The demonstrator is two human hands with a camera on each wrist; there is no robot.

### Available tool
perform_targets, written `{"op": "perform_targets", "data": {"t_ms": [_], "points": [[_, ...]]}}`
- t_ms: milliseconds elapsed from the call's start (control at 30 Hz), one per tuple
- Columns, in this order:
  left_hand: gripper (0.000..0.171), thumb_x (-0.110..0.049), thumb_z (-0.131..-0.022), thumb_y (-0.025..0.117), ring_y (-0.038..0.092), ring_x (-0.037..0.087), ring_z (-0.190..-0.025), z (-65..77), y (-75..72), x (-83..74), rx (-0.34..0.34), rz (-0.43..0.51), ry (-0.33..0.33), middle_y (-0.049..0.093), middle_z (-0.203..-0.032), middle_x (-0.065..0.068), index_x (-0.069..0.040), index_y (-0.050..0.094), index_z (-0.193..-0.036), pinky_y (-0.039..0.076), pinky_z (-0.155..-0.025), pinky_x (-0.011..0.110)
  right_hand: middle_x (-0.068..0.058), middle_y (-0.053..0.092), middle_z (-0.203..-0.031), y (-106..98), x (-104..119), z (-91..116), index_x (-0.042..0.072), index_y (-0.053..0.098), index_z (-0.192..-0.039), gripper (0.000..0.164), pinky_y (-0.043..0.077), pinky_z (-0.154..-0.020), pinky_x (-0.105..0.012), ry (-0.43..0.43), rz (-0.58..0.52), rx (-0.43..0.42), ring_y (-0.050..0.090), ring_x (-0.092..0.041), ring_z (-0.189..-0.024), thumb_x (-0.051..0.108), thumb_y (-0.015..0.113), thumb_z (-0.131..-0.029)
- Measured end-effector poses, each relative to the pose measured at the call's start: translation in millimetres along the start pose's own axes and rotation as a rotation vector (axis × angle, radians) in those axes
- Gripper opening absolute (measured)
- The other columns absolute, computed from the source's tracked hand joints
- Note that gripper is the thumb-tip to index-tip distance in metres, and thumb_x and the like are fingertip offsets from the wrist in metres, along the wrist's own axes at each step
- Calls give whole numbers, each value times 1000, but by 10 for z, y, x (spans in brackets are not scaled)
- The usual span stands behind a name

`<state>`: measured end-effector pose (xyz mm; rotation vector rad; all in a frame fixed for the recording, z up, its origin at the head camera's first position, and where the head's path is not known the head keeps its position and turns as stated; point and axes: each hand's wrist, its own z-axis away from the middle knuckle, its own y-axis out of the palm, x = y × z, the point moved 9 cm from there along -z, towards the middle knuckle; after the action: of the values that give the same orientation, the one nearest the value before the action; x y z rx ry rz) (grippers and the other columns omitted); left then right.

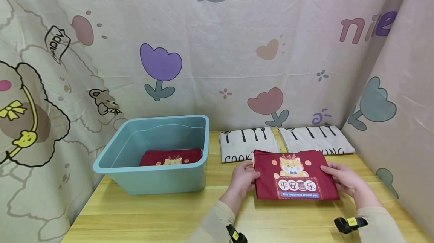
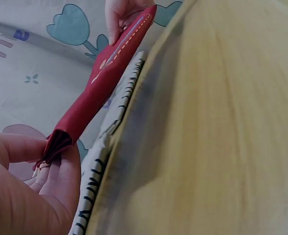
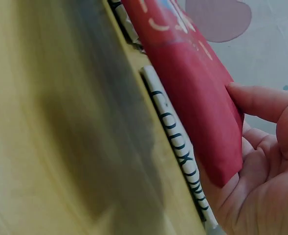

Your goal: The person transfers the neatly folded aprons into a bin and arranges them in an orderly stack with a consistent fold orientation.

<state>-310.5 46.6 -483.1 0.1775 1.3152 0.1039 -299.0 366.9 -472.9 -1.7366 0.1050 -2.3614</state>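
Note:
Between both hands hangs a folded red cloth [image 1: 264,182] with a cartoon animal and lettering on its face, raised above the wooden table. My left hand [image 1: 243,178] pinches its left edge, thumb on top and fingers beneath, as the left wrist view shows at the folded layers [image 2: 63,142]. On the opposite edge my right hand [image 1: 347,181] holds on, with the thumb over the red cloth [image 3: 197,98] and the other fingers under it. Behind it lie two folded white cloths, the left one [image 1: 234,147] and the right one [image 1: 305,139], both printed with black utensils.
A blue-green plastic bin [image 1: 162,179] stands on the left of the wooden table [image 1: 162,216]. Inside it lies another folded red cloth [image 1: 152,158] with a similar cartoon print. A patterned curtain [image 1: 210,58] hangs behind the table and along both sides.

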Motion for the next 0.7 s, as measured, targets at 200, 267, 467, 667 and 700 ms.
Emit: {"op": "perform_targets", "data": {"t_ms": [200,267,467,667,700], "points": [[57,9,-84,66,69,20,-75,24,-24,-151,21,-1,10,70,-98,8,0,52,-139,59,-67,39,0,69,-91,16,105,26,6,57,-110,18,59,-74,-38,-35,-85,39,69,-17,-81,22,51,-104],[55,9,-85,65,69,20,-75,30,-20,-204,32,8,14,70,-98,9,-1,53,-138,59,-67,40,1,69,-91,27,158,41,10,58,-108,14,60,-73,-39,-53,-112,50,70,-17,-81,21,51,-104],[54,8,-85,66,68,18,-74,48,-34,-373,48,7,49,69,-97,8,-1,55,-136,60,-68,41,1,69,-91,57,341,92,20,60,-103,9,60,-71,-39,-103,-164,57,71,-17,-80,20,52,-104],[54,8,-85,66,68,18,-76,84,-68,-533,69,43,75,68,-97,9,-2,55,-137,60,-70,42,2,69,-92,69,493,128,27,63,-98,13,60,-72,-37,-130,-216,47,70,-15,-81,21,53,-104],[54,8,-85,66,68,18,-76,93,-73,-558,73,47,80,68,-97,10,-2,55,-137,60,-70,42,3,69,-92,74,513,133,28,64,-97,14,60,-72,-37,-135,-225,49,70,-15,-81,21,53,-104]]}}
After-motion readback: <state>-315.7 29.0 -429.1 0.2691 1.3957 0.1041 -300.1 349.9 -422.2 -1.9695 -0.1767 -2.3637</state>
